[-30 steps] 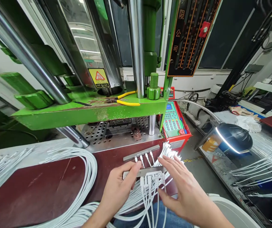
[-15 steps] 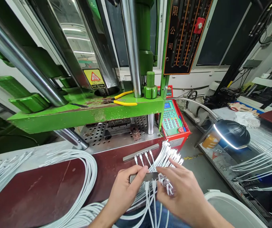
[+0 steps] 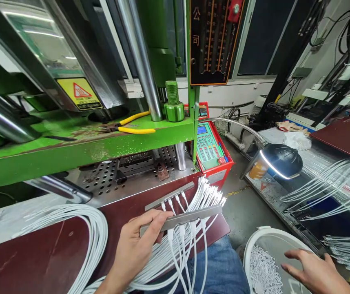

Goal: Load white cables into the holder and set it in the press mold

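1. The left hand [image 3: 132,249] grasps a flat metal bar [image 3: 182,217] at its near end, thumb on top and fingers beneath, grip clenched on the bar.
2. The bar is held just above the worktop [image 3: 40,249], tilted slightly up toward its far end.
3. Several white cables [image 3: 187,253] hang from the underside of the bar, their ends seated along its edge; they trail down over the worktop edge and the person's lap.
4. A second bar [image 3: 169,196] lies on the worktop just beyond the first, also with cable ends along it.
5. A bundle of loose cable ends [image 3: 208,194] lies on the worktop, just beside the far end of the held bar.
6. The right hand [image 3: 312,271] is well apart from the bar, low at the right, over a white bin [image 3: 254,241]. Its grip is released, fingers spread, holding nothing.
7. Inside the bin lies a pile of small white pieces [image 3: 262,269], probably plastic scrap; the view is too coarse to confirm.
8. A green press [image 3: 86,149] stands behind the worktop, with yellow-handled pliers [image 3: 132,126] on its ledge.
9. A lit lamp [image 3: 280,161] on a flexible neck sits at the right.
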A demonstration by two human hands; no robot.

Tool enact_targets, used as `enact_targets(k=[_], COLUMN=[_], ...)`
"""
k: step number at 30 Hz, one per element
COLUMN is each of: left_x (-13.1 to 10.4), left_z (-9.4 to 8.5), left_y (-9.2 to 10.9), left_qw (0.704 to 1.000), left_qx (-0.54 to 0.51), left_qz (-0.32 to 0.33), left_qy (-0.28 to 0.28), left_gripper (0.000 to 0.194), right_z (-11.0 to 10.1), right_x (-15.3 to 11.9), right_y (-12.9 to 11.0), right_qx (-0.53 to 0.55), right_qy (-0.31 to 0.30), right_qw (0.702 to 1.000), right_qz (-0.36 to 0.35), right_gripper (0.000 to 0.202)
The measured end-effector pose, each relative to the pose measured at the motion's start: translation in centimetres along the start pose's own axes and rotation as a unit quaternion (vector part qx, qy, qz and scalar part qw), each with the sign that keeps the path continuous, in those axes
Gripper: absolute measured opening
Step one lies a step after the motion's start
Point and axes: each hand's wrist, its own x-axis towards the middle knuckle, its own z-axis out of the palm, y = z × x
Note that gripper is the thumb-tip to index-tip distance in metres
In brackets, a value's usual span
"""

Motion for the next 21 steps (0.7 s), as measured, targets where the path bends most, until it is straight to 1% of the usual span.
enact_targets(k=[1,2,4,6,9,12,14,16,17,19,20,21], left_x=[0.1,0.2,0.2,0.2,0.1,0.1,0.4,0.7,0.8,0.6,0.3,-0.1], left_z=[0.1,0.1,0.4,0.6,1.1,1.5,1.7,1.7,1.7,1.9,2.2,2.7], left_y=[0.1,0.2,0.5,0.9,1.4,2.1,2.5,2.8,2.9,2.9,2.8,2.5], left_qw=[1.0,1.0,1.0,1.0,0.999,0.999,0.999,0.999,0.998,0.996,0.992,0.986], left_qx=[0.004,0.009,0.017,0.025,0.03,0.031,0.028,0.014,0.001,-0.044,-0.078,-0.121], left_qz=[0.001,0.002,0.007,0.006,-0.006,-0.012,-0.016,-0.035,-0.05,-0.077,-0.088,-0.102], left_qy=[-0.003,-0.005,-0.009,-0.011,-0.015,-0.025,-0.034,-0.036,-0.032,-0.028,-0.037,-0.06], left_gripper=[0.035,0.035,0.035,0.035,0.035,0.037,0.039,0.04,0.039,0.041,0.045,0.051], right_z=[0.0,-0.3,-1.9,-4.1,-7.4,-9.7,-10.2,-10.1,-10.0,-9.7,-9.8,-9.9], right_x=[-0.1,-0.1,0.3,0.8,1.1,0.6,0.3,0.5,0.8,1.4,1.8,2.1], right_y=[-0.2,-0.7,-2.8,-5.8,-11.3,-17.0,-20.2,-22.7,-23.6,-24.7,-24.9,-25.1], right_qx=[0.009,0.025,0.068,0.123,0.193,0.23,0.223,0.214,0.212,0.214,0.217,0.221], right_qy=[-0.024,-0.03,0.013,0.083,0.165,0.197,0.181,0.151,0.145,0.162,0.178,0.194], right_qw=[1.0,0.999,0.996,0.982,0.94,0.891,0.861,0.838,0.832,0.832,0.834,0.834], right_qz=[0.007,-0.001,-0.048,-0.114,-0.228,-0.338,-0.42,-0.479,-0.492,-0.486,-0.476,-0.467], right_gripper=[0.039,0.042,0.043,0.042,0.036,0.031,0.034,0.036,0.036,0.036,0.036,0.035])
